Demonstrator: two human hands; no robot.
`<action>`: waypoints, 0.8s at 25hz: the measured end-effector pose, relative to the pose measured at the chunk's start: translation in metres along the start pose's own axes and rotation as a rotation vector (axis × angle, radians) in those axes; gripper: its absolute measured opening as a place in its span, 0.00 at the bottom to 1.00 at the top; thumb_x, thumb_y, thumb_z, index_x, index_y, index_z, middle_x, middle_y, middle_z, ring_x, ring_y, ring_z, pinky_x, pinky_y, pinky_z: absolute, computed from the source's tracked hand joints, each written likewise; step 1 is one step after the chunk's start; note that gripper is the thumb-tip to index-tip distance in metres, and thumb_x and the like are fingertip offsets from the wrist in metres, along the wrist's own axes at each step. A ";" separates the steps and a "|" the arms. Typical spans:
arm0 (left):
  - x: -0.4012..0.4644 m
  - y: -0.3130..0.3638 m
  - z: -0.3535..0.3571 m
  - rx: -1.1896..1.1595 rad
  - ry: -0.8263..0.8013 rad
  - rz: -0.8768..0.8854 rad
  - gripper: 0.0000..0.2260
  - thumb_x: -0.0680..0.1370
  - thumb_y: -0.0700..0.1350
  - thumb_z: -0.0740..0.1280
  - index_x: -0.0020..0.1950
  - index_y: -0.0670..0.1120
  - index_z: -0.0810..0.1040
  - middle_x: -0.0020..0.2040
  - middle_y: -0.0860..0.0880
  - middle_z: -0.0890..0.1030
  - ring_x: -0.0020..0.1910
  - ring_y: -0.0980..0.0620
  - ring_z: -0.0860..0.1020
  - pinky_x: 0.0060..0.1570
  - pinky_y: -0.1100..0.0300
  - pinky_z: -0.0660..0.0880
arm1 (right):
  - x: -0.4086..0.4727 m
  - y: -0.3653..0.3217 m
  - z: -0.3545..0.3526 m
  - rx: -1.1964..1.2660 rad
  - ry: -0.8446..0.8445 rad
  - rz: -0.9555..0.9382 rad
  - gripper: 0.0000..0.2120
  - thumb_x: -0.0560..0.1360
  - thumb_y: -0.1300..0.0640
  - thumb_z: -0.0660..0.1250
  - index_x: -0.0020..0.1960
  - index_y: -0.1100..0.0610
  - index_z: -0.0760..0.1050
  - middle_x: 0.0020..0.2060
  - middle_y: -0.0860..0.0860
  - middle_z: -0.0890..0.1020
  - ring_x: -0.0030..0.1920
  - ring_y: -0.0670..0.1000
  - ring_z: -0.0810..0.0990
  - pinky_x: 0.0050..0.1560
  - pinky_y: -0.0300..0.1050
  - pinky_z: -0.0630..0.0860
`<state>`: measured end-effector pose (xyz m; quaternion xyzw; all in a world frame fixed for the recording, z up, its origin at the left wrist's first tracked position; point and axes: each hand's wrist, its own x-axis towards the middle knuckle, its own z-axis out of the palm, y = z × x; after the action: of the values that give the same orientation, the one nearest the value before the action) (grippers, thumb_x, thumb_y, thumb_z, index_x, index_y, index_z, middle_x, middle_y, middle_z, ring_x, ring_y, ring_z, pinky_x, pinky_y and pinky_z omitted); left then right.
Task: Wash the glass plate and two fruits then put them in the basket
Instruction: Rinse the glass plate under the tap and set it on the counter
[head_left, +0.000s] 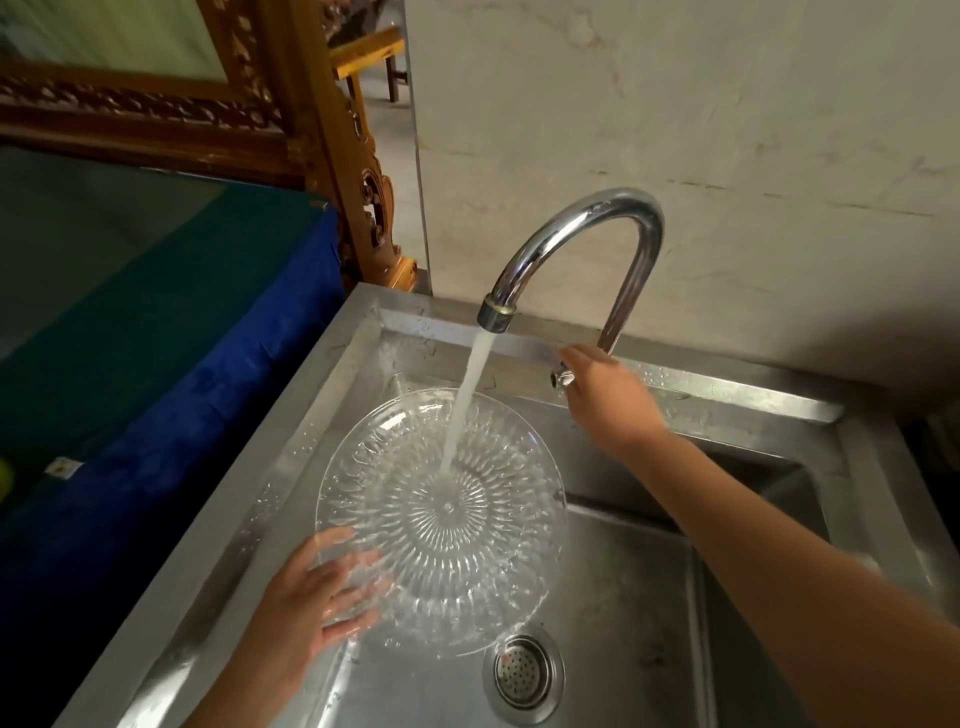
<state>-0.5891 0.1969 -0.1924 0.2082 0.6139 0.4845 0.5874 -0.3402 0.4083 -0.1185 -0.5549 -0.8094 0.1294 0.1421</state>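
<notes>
A clear ribbed glass plate (441, 525) hangs over the steel sink (623, 597), tilted up toward me. My left hand (311, 597) holds it from beneath at its lower left rim, fingers spread behind the glass. Water streams from the chrome tap (582, 244) onto the plate's centre. My right hand (608, 395) is on the tap's handle (561, 378) at the base of the spout. A sliver of something yellow-green (4, 480) shows at the far left edge. No basket is in view.
The sink's drain strainer (522, 673) lies just below the plate. A table with a blue cloth (171, 364) stands left of the sink, carved wooden furniture (332, 156) behind it. A pale tiled wall (675, 104) backs the tap.
</notes>
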 end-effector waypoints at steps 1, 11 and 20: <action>-0.001 -0.002 0.001 -0.004 -0.003 -0.009 0.12 0.74 0.40 0.65 0.57 0.48 0.75 0.51 0.47 0.85 0.47 0.43 0.84 0.37 0.53 0.82 | -0.010 0.000 0.007 0.005 0.043 0.014 0.20 0.73 0.68 0.56 0.63 0.61 0.72 0.62 0.57 0.76 0.56 0.63 0.77 0.52 0.57 0.77; -0.004 0.000 0.010 -0.070 -0.081 -0.016 0.14 0.72 0.40 0.65 0.57 0.48 0.75 0.52 0.47 0.85 0.48 0.43 0.84 0.37 0.54 0.81 | -0.064 0.008 0.043 0.220 -0.040 0.094 0.30 0.76 0.61 0.58 0.76 0.52 0.52 0.77 0.45 0.53 0.72 0.51 0.66 0.67 0.46 0.68; -0.017 0.009 0.003 0.036 -0.104 0.098 0.13 0.77 0.40 0.61 0.59 0.51 0.74 0.53 0.49 0.85 0.49 0.44 0.84 0.40 0.55 0.82 | -0.126 0.015 0.055 1.344 -0.270 0.558 0.18 0.69 0.71 0.68 0.57 0.59 0.75 0.34 0.55 0.84 0.31 0.53 0.85 0.25 0.41 0.79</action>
<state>-0.5855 0.1876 -0.1758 0.2733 0.5804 0.4900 0.5902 -0.3045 0.2927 -0.1862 -0.5126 -0.3949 0.6956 0.3122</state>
